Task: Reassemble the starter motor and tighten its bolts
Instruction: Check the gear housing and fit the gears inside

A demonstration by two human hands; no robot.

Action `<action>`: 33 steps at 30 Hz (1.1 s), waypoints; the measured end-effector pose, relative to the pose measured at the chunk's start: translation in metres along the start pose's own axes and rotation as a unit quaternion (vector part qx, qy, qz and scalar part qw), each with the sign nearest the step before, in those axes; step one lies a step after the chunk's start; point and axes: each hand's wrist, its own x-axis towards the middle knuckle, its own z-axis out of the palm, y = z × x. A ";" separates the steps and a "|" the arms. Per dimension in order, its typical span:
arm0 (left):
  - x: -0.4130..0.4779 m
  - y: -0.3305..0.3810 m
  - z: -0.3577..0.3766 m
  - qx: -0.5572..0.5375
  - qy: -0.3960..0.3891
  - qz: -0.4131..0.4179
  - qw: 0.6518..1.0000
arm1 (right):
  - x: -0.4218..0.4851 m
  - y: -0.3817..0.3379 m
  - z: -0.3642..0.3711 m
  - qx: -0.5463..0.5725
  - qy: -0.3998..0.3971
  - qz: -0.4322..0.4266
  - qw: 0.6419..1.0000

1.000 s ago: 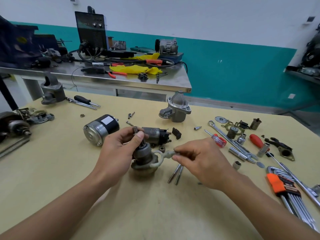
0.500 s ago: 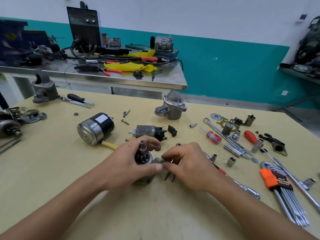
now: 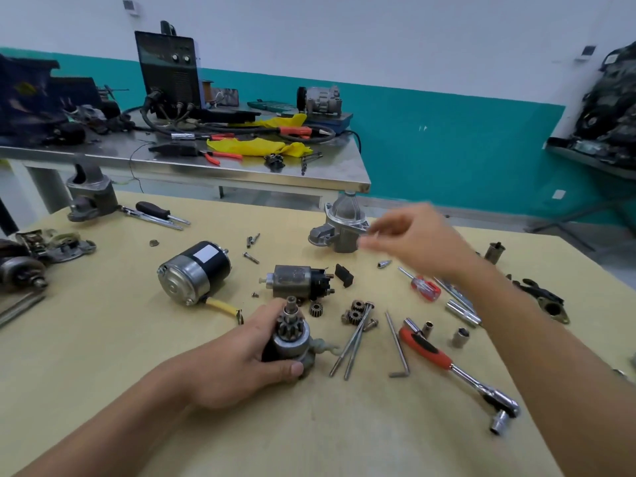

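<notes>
Two hands are seen. The pinion drive assembly (image 3: 290,339) is gripped upright by the left hand (image 3: 241,359) near the middle of the tabletop (image 3: 103,339), just in front of the solenoid (image 3: 296,280). The right hand (image 3: 423,239) is held in the air beside the nose housing (image 3: 340,228) toward the far edge, way too blurred for its grip to be told.

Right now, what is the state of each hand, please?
Left hand: grips the pinion drive assembly.
Right hand: by the nose housing, blurred; open or closed cannot be told.
</notes>
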 end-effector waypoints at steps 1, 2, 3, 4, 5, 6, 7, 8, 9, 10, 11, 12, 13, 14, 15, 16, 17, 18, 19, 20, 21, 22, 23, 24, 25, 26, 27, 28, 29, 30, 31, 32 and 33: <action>0.001 0.000 0.000 -0.007 0.000 0.003 1.000 | 0.023 0.004 -0.006 -0.004 0.075 0.014 0.997; 0.002 0.001 -0.001 -0.016 0.000 0.007 1.000 | 0.045 0.007 -0.008 -0.027 0.112 0.035 0.993; 0.003 0.002 -0.001 -0.025 -0.001 0.011 1.000 | 0.066 0.013 -0.005 -0.063 0.107 0.059 0.991; 0.004 0.003 -0.001 -0.032 -0.002 0.013 0.999 | 0.084 0.019 0.001 -0.106 0.073 0.079 0.988; 0.003 0.003 -0.001 -0.038 -0.001 0.014 0.999 | 0.100 0.024 0.008 -0.153 0.031 0.089 0.984; 0.003 0.003 -0.001 -0.044 0.000 0.016 0.999 | 0.113 0.027 0.017 -0.195 -0.005 0.088 0.977; 0.003 0.002 -0.001 -0.049 0.000 0.019 0.999 | 0.125 0.031 0.024 -0.223 -0.029 0.080 0.971; 0.003 0.001 -0.001 -0.052 -0.001 0.022 0.998 | 0.136 0.035 0.031 -0.232 -0.042 0.070 0.969; 0.004 0.000 -0.002 -0.053 0.000 0.027 0.998 | 0.145 0.037 0.036 -0.218 -0.048 0.068 0.972; 0.005 -0.002 -0.002 -0.053 0.001 0.031 0.998 | 0.153 0.039 0.040 -0.195 -0.051 0.073 0.977; 0.005 -0.003 -0.002 -0.053 0.003 0.036 0.998 | 0.158 0.040 0.043 -0.175 -0.056 0.077 0.980; 0.005 -0.004 -0.002 -0.051 0.003 0.040 0.998 | 0.161 0.041 0.045 -0.163 -0.060 0.080 0.982; 0.005 -0.005 -0.002 -0.048 0.002 0.044 0.998 | 0.164 0.043 0.046 -0.158 -0.059 0.081 0.982; 0.005 -0.005 -0.002 -0.043 0.001 0.047 0.998 | 0.165 0.047 0.046 -0.154 -0.051 0.079 0.984; 0.005 -0.004 -0.002 -0.039 -0.001 0.049 0.998 | 0.166 0.050 0.046 -0.147 -0.039 0.078 0.985; 0.005 -0.004 -0.003 -0.037 -0.003 0.050 0.998 | 0.165 0.053 0.045 -0.138 -0.026 0.078 0.987; 0.005 -0.003 -0.003 -0.038 -0.004 0.051 0.998 | 0.164 0.055 0.045 -0.129 -0.017 0.081 0.988; 0.005 -0.003 -0.003 -0.040 -0.005 0.052 0.998 | 0.161 0.056 0.046 -0.125 -0.008 0.086 0.988; 0.004 -0.002 -0.003 -0.044 -0.006 0.053 0.998 | 0.158 0.056 0.045 -0.124 0.003 0.093 0.988; 0.003 -0.001 -0.003 -0.046 -0.006 0.056 0.997 | 0.153 0.055 0.043 -0.120 0.020 0.100 0.987; 0.003 0.001 -0.002 -0.045 -0.005 0.059 0.997 | 0.148 0.053 0.039 -0.106 0.043 0.106 0.988; 0.003 0.002 -0.001 -0.043 -0.003 0.062 0.997 | 0.142 0.050 0.032 -0.072 0.069 0.111 0.989; 0.004 0.002 -0.001 -0.042 -0.001 0.065 0.997 | 0.134 0.046 0.023 -0.007 0.095 0.119 0.988; 0.004 0.001 0.001 -0.042 0.001 0.067 0.997 | 0.123 0.041 0.012 0.092 0.116 0.128 0.981; 0.004 0.001 0.002 -0.044 0.001 0.066 0.997 | 0.110 0.035 0.002 0.207 0.123 0.137 0.961; 0.005 0.000 0.003 -0.047 0.000 0.064 0.997 | 0.093 0.028 -0.008 0.322 0.113 0.141 0.929; 0.005 0.001 0.003 -0.050 -0.002 0.061 0.997 | 0.073 0.022 -0.017 0.422 0.090 0.142 0.891; 0.006 0.000 0.004 -0.053 -0.003 0.056 0.997 | 0.052 0.017 -0.022 0.503 0.061 0.142 0.850; 0.007 0.000 0.004 -0.057 -0.002 0.050 0.997 | 0.031 0.013 -0.023 0.571 0.032 0.139 0.808; 0.007 -0.001 0.004 -0.061 0.002 0.045 0.997 | 0.009 0.011 -0.021 0.627 0.007 0.136 0.767; 0.007 0.000 0.003 -0.061 0.008 0.041 0.997 | -0.012 0.009 -0.018 0.670 -0.014 0.140 0.729; 0.006 0.001 0.002 -0.058 0.013 0.037 0.998 | -0.032 0.007 -0.012 0.701 -0.034 0.148 0.697; 0.004 0.003 0.000 -0.057 0.016 0.032 0.998 | -0.051 0.005 -0.005 0.726 -0.053 0.157 0.668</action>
